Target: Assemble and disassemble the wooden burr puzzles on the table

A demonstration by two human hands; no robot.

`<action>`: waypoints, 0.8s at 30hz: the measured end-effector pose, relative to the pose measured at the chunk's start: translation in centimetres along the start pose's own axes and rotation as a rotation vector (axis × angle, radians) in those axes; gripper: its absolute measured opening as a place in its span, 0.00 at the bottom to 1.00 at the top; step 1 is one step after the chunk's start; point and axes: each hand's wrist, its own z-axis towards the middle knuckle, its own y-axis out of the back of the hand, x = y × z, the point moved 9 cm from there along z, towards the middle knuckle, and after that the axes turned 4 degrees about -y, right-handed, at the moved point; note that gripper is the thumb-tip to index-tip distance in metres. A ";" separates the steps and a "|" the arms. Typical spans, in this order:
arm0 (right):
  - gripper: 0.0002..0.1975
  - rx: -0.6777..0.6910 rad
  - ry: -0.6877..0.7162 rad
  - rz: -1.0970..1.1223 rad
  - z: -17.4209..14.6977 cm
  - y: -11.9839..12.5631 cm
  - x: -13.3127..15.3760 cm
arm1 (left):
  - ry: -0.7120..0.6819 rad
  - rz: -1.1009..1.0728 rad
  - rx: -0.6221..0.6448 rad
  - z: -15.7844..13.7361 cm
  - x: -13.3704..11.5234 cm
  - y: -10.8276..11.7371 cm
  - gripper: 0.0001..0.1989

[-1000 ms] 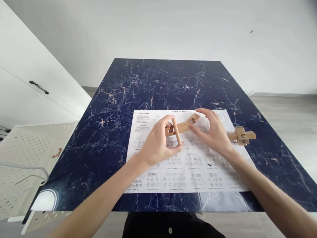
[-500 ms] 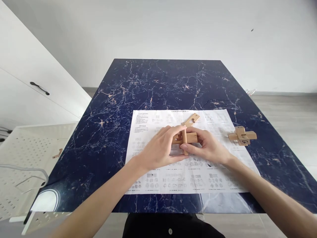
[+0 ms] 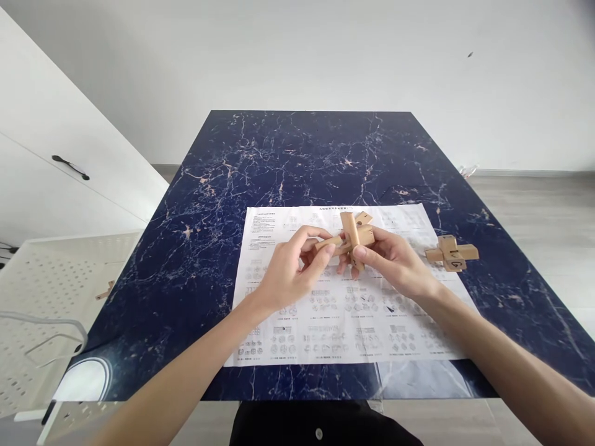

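Note:
Several light wooden puzzle pieces (image 3: pixel 349 228) are crossed together between my hands, above a printed sheet (image 3: pixel 297 341). My right hand (image 3: pixel 402 263) grips them from the right, its thumb pressed on the upright piece. From the left, my left hand (image 3: pixel 290 266) pinches the end of a wooden bar (image 3: pixel 329 243) with thumb and forefinger. Just behind the crossed pieces shows a notched, marked block (image 3: pixel 363 218); whether it is joined to them or lies on the sheet I cannot tell. Fingers hide part of the joint.
A finished-looking wooden cross puzzle (image 3: pixel 450 253) with marked faces stands at the sheet's right edge. The sheet lies on a dark blue marbled table (image 3: pixel 297 161). Left of the table is a white perforated rack (image 3: pixel 41 347) with a small wooden piece (image 3: pixel 105 291) by the table edge.
My left hand has drawn back left and now pinches the bar's end. The upright piece has tilted and risen in my right hand, covering more of the block behind.

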 end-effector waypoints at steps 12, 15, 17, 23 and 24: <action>0.18 -0.074 -0.016 -0.052 0.4 2.3 -0.7 | 0.012 -0.034 -0.088 0.5 -0.7 1.0 0.08; 0.18 -0.169 -0.011 -0.031 0.8 4.2 -0.6 | 0.017 -0.038 -0.146 0.5 -0.6 1.9 0.09; 0.17 -0.317 0.018 -0.018 0.8 6.4 -0.3 | 0.032 -0.061 -0.213 0.5 -0.5 2.9 0.09; 0.20 -0.662 0.008 -0.186 -0.2 10.9 -0.6 | 0.025 0.164 -0.304 0.5 0.0 4.5 0.07; 0.21 -0.687 -0.026 -0.265 -0.3 11.1 -0.8 | -0.002 0.259 -0.289 0.5 0.0 4.4 0.07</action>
